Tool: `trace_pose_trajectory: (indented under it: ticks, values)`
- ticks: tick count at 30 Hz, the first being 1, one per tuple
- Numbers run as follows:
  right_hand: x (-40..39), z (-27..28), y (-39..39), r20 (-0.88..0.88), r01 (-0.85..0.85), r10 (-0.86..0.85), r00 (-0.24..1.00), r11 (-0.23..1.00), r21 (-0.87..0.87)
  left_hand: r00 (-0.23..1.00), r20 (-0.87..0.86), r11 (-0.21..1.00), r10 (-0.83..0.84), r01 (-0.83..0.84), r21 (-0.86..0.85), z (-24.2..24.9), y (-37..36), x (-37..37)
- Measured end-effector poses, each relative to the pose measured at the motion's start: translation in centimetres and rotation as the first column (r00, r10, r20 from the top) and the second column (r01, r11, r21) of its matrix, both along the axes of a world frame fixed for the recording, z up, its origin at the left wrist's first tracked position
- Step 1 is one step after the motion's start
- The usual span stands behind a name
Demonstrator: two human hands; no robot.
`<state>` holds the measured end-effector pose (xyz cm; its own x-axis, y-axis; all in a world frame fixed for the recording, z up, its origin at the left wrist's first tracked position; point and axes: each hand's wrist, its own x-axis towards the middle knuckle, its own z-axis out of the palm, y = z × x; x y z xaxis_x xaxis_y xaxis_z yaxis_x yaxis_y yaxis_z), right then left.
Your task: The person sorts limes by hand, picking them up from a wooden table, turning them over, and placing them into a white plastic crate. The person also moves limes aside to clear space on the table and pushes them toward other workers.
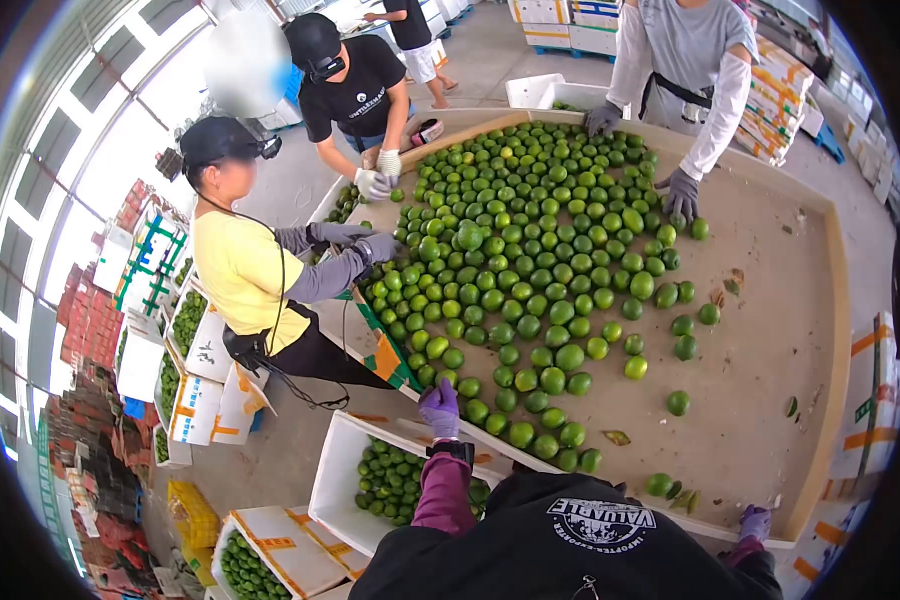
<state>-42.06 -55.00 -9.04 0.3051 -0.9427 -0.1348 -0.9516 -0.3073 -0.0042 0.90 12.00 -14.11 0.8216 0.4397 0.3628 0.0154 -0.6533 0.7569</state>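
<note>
My left hand [439,406], in a purple glove, reaches over the near rim of the sorting table [770,330] and rests among the green limes [530,260] at the pile's near edge. I cannot see whether it holds one. My right hand [755,521], also in a purple glove, sits on the table's near right rim, beside two or three stray limes [660,484]; its fingers are mostly hidden. Below my left arm stands a white crate of limes [390,482].
Three other people work at the table: one in yellow [245,275] at the left, one in black [355,85] at the far left, one in grey [685,45] at the far side. Cardboard boxes of limes [195,350] line the floor at the left. Stacked boxes [870,400] stand at the right.
</note>
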Motion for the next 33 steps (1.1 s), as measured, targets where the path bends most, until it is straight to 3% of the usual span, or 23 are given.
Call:
trace_pose_trajectory:
  ticks: [1, 4, 5, 7, 8, 10, 11, 13, 14, 15, 16, 17, 19, 21, 23, 24, 25, 26, 33]
  values:
    - [0.4, 0.7, 0.0, -0.092, 0.085, -0.065, 0.994, 0.970, 0.228, 0.998, -0.061, 0.999, 0.016, -0.019, -0.039, 0.0, 0.0, 0.0]
    - [0.1, -0.1, 0.2, -0.050, 0.061, -0.054, 0.997, 0.987, 0.151, 0.999, -0.035, 0.998, 0.025, -0.023, 0.066, 0.4, -0.4, -0.1]
    - [-1.8, -3.3, -1.6, 0.012, 0.056, -0.057, 0.998, 0.995, 0.079, 0.999, -0.034, 0.998, 0.023, -0.021, 0.066, 0.8, -0.3, -0.1]
    - [-0.9, -2.0, -1.5, -0.027, 0.062, -0.058, 0.998, 0.986, 0.156, 0.976, -0.198, 0.892, 0.089, 0.010, 0.452, 1.4, 0.2, 0.0]
    - [-0.4, -1.6, -1.3, -0.066, 0.071, -0.057, 0.996, 0.970, 0.234, 0.978, -0.192, 0.891, 0.088, 0.009, 0.454, 1.5, 0.0, -0.1]
    - [-0.6, -2.3, -1.6, -0.080, 0.041, -0.025, 0.996, 0.976, 0.215, 0.933, 0.123, 0.799, 0.338, -0.354, 0.486, 1.5, -0.7, -0.2]
    - [-0.8, -2.5, -1.8, -0.106, 0.009, 0.012, 0.994, 0.982, 0.190, 0.933, 0.125, 0.799, 0.337, -0.354, 0.486, 1.0, -0.8, 0.0]
    - [-2.0, -4.6, -2.8, -0.118, -0.040, 0.057, 0.991, 0.989, 0.144, 0.712, 0.004, 0.592, 0.702, -0.586, 0.553, -1.6, -0.7, 0.3]
    - [-2.0, -4.7, -3.0, -0.131, -0.086, 0.099, 0.986, 0.991, 0.101, 0.709, 0.000, 0.591, 0.705, -0.588, 0.552, -1.3, -0.8, 0.3]
    - [-1.9, -4.7, -3.3, -0.131, -0.090, 0.103, 0.986, 0.991, 0.099, 0.628, -0.338, 0.705, 0.701, -0.540, 0.459, -0.7, -0.5, 0.7]
    - [-0.3, -2.3, -1.6, -0.167, -0.064, 0.083, 0.982, 0.991, 0.115, 0.493, -0.639, 0.789, 0.590, -0.519, 0.329, -0.3, -0.1, 1.0]
    - [0.6, -0.9, -0.6, -0.204, -0.034, 0.060, 0.977, 0.991, 0.130, 0.447, -0.674, 0.774, 0.588, -0.554, 0.307, -2.6, 1.0, 1.9]
    - [0.3, -0.7, -0.8, -0.195, -0.030, 0.062, 0.979, 0.986, 0.163, 0.460, -0.661, 0.735, 0.592, -0.645, 0.210, -6.7, 2.2, 3.3]
    - [-0.1, -1.2, -0.9, -0.176, -0.022, 0.056, 0.983, 0.981, 0.191, 0.482, -0.645, 0.689, 0.593, -0.719, 0.096, -7.6, 2.5, 3.9]
    - [-0.5, -1.7, -0.4, -0.044, 0.000, 0.000, 0.999, 1.000, 0.003, 0.525, -0.605, 0.670, 0.599, -0.742, 0.019, -6.6, 2.5, 3.6]
    - [-0.3, -1.6, -0.8, -0.040, 0.003, -0.004, 0.999, 1.000, -0.007, 0.539, -0.588, 0.657, 0.603, -0.754, -0.018, -6.3, 2.3, 3.3]
    - [-0.1, -1.3, -0.9, -0.070, 0.070, -0.063, 0.996, 0.993, 0.096, 0.547, -0.573, 0.639, 0.610, -0.767, -0.051, -5.6, 1.8, 2.7]
    - [0.0, -0.9, -0.9, -0.108, 0.138, -0.118, 0.987, 0.971, 0.197, 0.550, -0.560, 0.636, 0.620, -0.770, -0.052, -5.2, 1.6, 2.4]
    - [-0.7, -1.8, -2.0, -0.104, 0.114, -0.091, 0.990, 0.962, 0.247, 0.579, -0.490, 0.662, 0.651, -0.749, -0.006, -2.6, 0.2, 2.0]
